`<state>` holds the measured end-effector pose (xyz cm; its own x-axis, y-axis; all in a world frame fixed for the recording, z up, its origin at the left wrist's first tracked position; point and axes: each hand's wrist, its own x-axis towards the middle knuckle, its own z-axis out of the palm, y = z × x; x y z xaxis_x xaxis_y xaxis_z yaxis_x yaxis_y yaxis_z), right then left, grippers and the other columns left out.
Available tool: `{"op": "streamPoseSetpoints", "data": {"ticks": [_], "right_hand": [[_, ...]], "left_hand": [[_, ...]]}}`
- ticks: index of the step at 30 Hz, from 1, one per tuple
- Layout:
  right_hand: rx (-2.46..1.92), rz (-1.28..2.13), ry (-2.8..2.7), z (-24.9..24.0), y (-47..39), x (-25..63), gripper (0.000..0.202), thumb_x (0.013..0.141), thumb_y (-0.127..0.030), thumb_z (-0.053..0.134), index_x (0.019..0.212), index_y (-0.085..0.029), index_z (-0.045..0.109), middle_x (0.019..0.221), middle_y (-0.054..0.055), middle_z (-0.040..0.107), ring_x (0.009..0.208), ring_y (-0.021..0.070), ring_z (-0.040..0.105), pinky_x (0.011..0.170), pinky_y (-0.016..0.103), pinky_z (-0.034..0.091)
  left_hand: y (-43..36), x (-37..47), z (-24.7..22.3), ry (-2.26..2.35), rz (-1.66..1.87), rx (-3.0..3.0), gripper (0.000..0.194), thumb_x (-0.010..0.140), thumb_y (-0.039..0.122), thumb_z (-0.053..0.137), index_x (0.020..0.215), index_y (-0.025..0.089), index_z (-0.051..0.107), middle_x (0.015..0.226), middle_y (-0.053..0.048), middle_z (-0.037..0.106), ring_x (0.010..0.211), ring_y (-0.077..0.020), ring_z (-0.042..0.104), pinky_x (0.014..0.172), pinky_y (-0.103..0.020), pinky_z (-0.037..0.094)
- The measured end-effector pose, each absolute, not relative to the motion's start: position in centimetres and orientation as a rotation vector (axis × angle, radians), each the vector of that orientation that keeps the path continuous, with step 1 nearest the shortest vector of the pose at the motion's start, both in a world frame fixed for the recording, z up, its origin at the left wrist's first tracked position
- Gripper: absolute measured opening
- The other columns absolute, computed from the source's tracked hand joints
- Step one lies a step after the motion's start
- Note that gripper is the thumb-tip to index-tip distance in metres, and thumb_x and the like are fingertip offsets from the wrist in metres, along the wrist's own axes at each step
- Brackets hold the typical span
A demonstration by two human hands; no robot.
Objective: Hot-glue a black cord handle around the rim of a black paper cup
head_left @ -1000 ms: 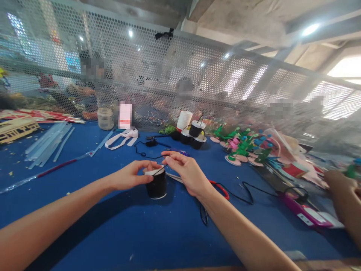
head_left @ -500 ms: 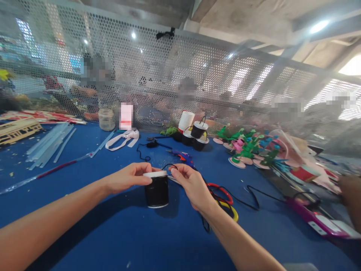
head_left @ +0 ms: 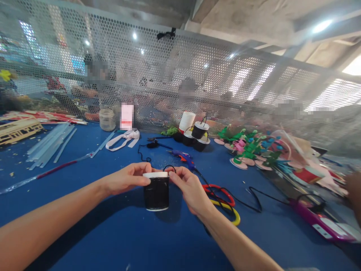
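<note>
A small paper cup wrapped in black, with a white rim, is held upright between my hands above the blue table. My left hand grips the rim on the left, its thumb on the near side. The fingers of my right hand pinch the right edge of the rim, where a thin black cord arches up. How the cord's end meets the cup is hidden by the fingers. Behind the cup lies a blue glue gun.
Similar black cups stand at the back by a white cup stack. Green and pink craft flowers lie right, a purple power strip nearer. Glue sticks lie left; a perforated screen rises behind.
My right hand has moved slightly left, from holding the cord just off the cup to pressing at the rim. My left hand keeps its grip.
</note>
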<state>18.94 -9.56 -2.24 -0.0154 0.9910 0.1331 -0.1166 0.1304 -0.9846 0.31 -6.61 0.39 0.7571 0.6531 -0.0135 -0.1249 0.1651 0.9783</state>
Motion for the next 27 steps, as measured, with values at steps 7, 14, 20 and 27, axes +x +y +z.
{"op": "streamPoseSetpoints", "data": {"ticks": [7, 14, 20, 27], "right_hand": [[-0.946, 1.195, -1.249, -2.2, -9.7, 18.9, 0.022, 0.067, -0.035, 0.063, 0.062, -0.02, 0.047, 0.083, 0.002, 0.063, 0.081, 0.0162, 0.054, 0.078, 0.031, 0.038], [-1.019, 1.079, -1.382, -2.6, -9.0, 19.5, 0.021, 0.068, -0.035, 0.061, 0.062, -0.019, 0.048, 0.081, 0.003, 0.058, 0.08, 0.0163, 0.053, 0.073, 0.03, 0.04], [-1.08, 0.976, -1.488, -2.9, -8.7, 19.4, 0.022, 0.068, -0.037, 0.058, 0.06, -0.019, 0.046, 0.079, 0.004, 0.056, 0.076, 0.0169, 0.053, 0.067, 0.029, 0.04], [-1.078, 0.891, -1.536, -2.3, -9.1, 18.6, 0.02, 0.071, -0.033, 0.054, 0.059, -0.02, 0.045, 0.077, 0.003, 0.055, 0.069, 0.0147, 0.051, 0.063, 0.027, 0.042]], "left_hand": [[-6.2, 0.1, 0.2, 0.41, 0.585, 1.275, 0.018, 0.065, 0.023, 0.065, 0.065, 0.013, 0.049, 0.108, -0.007, 0.052, 0.097, -0.0177, 0.048, 0.081, -0.03, 0.034], [-4.8, -0.4, -0.9, 0.529, 0.545, 1.425, 0.019, 0.065, 0.026, 0.065, 0.067, 0.013, 0.051, 0.11, -0.006, 0.048, 0.103, -0.0184, 0.046, 0.093, -0.034, 0.028], [-4.1, -0.8, -0.7, 0.683, 0.462, 1.685, 0.017, 0.068, 0.027, 0.06, 0.071, 0.015, 0.049, 0.115, -0.008, 0.047, 0.113, -0.0207, 0.041, 0.097, -0.035, 0.024], [-5.8, 0.4, 0.6, 0.888, 0.493, 2.096, 0.02, 0.064, 0.026, 0.061, 0.078, 0.017, 0.051, 0.12, -0.009, 0.045, 0.12, -0.0246, 0.032, 0.1, -0.04, 0.021]]}}
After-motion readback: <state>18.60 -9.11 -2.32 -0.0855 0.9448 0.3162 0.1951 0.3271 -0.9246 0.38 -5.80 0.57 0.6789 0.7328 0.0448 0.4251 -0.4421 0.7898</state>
